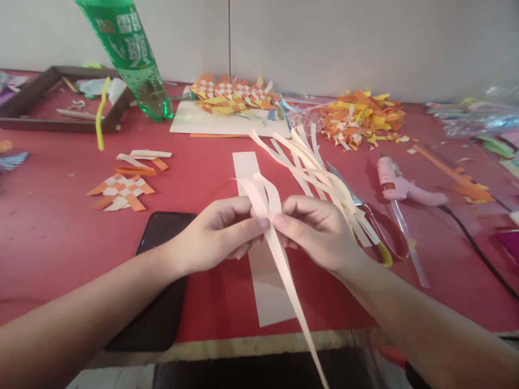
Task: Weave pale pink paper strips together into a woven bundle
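Observation:
Cream paper strips (279, 249) are pinched between the thumbs and fingers of both my hands. My left hand (231, 227) grips them from the left and my right hand (312, 227) from the right, the thumb tips almost touching. Two ends curl up above the fingers, and a long tail hangs down past the table's front edge. Below my hands a wide pale paper strip (273, 294) lies on the red table. Beside my right hand is a loose bunch of cream paper strips (312, 162), partly over a pair of scissors (387, 232).
A black phone (152, 308) lies under my left forearm. Woven orange-and-white paper pieces (124, 189) are at left. A green bottle (138, 70), a wooden frame (60, 127) and an orange-yellow paper heap (360, 116) stand behind. At right is a pink glue gun (401, 186) with its cord.

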`<state>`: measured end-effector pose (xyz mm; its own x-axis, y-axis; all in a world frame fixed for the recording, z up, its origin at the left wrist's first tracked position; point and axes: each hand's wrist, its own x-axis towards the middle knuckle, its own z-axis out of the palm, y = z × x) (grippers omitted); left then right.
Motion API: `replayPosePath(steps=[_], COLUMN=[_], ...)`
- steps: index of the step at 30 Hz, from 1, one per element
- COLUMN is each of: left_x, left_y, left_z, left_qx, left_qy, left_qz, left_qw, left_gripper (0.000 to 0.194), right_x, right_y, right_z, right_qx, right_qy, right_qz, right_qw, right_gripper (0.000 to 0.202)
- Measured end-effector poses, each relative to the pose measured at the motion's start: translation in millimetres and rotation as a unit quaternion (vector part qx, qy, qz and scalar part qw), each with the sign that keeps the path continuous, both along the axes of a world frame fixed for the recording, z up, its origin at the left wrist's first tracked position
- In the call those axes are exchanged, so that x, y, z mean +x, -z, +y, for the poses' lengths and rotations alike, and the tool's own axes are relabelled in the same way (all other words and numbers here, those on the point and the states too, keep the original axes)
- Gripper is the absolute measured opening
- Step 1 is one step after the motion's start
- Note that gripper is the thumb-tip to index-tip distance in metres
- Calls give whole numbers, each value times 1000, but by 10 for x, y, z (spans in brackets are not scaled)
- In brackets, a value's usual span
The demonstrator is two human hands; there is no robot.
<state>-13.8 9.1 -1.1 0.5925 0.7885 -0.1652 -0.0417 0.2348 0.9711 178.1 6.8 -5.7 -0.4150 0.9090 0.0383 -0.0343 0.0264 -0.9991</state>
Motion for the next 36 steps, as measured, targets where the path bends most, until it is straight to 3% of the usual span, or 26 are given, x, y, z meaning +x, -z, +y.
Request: replayPosePath(steps=[6, 11, 15, 22, 29, 33, 36], left_x=[-13, -27, -16, -16, -37, -25, -2], left_y=[-1, -4, 12, 9, 31, -3, -28], left_z=[4, -9, 0, 8, 6, -7, -5], left_qx=[-16, 22, 36, 72, 32, -18, 3], left_qy=[-34, 22, 30, 34, 21, 39, 54], left_qz=[11, 7, -22, -35, -25, -14, -44], left_qw=[999, 999, 999, 996, 999, 999, 998], left_gripper=[21, 23, 18, 13, 18, 25, 17], right_x=[-26, -30, 11, 14, -15, -18, 8], right_y=[15, -15, 26, 26, 10, -3, 15], right_z=[20, 11, 1, 10, 11, 3, 2], right_qx=[23, 0, -41, 2, 16, -6, -17], right_qy=[32, 21, -19, -24, 15, -5, -19], right_qz=[8, 13, 20, -7, -14, 13, 21], right_qw=[999, 1000, 999, 1000, 1000, 1000, 999], right_gripper=[25, 22, 26, 21, 24, 23, 23])
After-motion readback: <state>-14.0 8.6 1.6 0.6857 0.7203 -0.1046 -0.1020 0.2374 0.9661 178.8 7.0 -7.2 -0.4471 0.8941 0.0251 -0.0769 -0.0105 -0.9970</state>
